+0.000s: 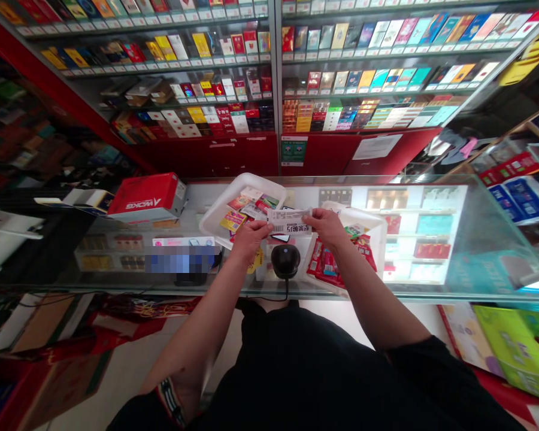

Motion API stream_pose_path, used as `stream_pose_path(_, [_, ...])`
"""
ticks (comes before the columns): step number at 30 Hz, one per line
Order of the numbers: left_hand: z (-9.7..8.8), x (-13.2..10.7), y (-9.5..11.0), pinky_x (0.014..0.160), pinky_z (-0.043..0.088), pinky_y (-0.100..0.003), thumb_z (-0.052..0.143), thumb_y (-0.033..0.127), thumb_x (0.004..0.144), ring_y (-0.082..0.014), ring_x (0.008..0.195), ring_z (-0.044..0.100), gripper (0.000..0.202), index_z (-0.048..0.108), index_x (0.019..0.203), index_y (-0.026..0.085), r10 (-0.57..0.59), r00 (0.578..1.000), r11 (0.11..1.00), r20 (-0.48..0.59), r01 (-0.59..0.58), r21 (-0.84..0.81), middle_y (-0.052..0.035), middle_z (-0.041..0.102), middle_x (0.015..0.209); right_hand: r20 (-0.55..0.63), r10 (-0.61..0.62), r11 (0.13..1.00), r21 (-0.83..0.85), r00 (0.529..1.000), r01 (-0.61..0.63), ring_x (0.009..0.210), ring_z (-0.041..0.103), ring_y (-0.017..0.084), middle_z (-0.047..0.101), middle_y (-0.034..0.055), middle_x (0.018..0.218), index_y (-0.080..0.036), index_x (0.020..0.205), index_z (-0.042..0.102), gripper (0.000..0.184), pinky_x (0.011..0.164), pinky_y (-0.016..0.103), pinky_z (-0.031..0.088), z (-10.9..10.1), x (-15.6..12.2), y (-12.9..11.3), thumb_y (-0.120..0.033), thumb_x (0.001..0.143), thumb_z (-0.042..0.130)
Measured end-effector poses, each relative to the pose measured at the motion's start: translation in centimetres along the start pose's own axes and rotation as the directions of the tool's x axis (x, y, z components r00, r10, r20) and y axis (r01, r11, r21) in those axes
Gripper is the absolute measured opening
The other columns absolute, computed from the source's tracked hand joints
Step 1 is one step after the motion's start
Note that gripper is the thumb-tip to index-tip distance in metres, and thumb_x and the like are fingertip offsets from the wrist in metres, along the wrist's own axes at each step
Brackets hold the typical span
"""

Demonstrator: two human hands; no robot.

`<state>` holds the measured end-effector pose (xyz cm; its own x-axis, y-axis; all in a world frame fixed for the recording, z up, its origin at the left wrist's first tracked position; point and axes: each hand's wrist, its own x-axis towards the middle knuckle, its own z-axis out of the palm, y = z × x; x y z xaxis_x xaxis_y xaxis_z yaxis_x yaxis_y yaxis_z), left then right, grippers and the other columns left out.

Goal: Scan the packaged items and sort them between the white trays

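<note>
Both my hands hold a small white packet with printed text, stretched between them above a glass counter. My left hand pinches its left end and my right hand pinches its right end. Just below the packet a black barcode scanner stands on the counter. Behind my left hand is a white tray with several colourful small packets. Under my right wrist lies another white tray with red snack packets.
A red box lies on the counter at the left. Shelves of cigarette packs fill the wall behind the counter. Cartons lie on the floor at the left and colourful boxes at the right.
</note>
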<state>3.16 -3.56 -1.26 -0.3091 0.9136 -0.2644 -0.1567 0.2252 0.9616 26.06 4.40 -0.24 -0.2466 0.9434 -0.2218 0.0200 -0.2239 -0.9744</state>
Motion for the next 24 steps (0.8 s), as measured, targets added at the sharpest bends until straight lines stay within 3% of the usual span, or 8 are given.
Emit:
stream_pose_path(7, [-1.2, 1.2, -0.5, 0.088, 0.053, -0.033, 0.085, 0.038, 0.076, -0.0201, 0.086, 0.069, 0.017, 0.081, 0.080, 0.021, 0.177, 0.981, 0.952, 0.080, -0.191, 0.240, -0.0014, 0.077, 0.088, -0.050, -0.191, 0.888, -0.434, 0.980, 0.151, 0.065, 0.057, 0.018, 0.067, -0.0009, 0.065, -0.020, 0.073, 0.076, 0.030, 0.066, 0.031, 0.043, -0.8, -0.2, -0.5, -0.048, 0.080, 0.072])
stream_pose_path(13, [-1.5, 1.9, -1.2, 0.110, 0.048, -0.042, 0.077, 0.029, 0.083, -0.0254, 0.113, 0.069, 0.008, 0.081, 0.078, 0.024, 0.313, 0.929, 0.796, 0.196, -0.369, 0.480, -0.0062, 0.078, 0.119, -0.024, -0.285, 0.807, -0.545, 0.958, 0.227, 0.080, 0.066, 0.023, 0.075, 0.0023, 0.078, -0.022, 0.081, 0.079, 0.021, 0.082, 0.036, 0.050, -1.4, 0.3, 1.1, -0.039, 0.086, 0.067])
stream_pose_path(19, [-1.0, 2.0, -2.3, 0.114, 0.046, -0.046, 0.073, 0.022, 0.088, -0.0279, 0.121, 0.068, 0.012, 0.080, 0.079, 0.021, 0.336, 0.914, 0.737, 0.227, -0.405, 0.541, -0.0109, 0.075, 0.133, 0.005, -0.353, 0.743, -0.606, 0.936, 0.284, 0.102, 0.071, 0.027, 0.081, 0.0089, 0.105, -0.021, 0.089, 0.081, 0.019, 0.098, 0.043, 0.052, -1.9, 1.2, 3.1, -0.028, 0.090, 0.062])
stream_pose_path(24, [-0.5, 1.7, -2.9, 0.118, 0.045, -0.046, 0.071, 0.018, 0.090, -0.0263, 0.127, 0.065, 0.013, 0.080, 0.082, 0.022, 0.345, 0.919, 0.654, 0.193, -0.383, 0.652, -0.0067, 0.074, 0.138, 0.046, -0.382, 0.687, -0.654, 0.923, 0.317, 0.115, 0.069, 0.027, 0.080, 0.0085, 0.121, -0.023, 0.083, 0.079, 0.017, 0.111, 0.047, 0.049, -2.1, 1.4, 4.2, -0.022, 0.091, 0.064])
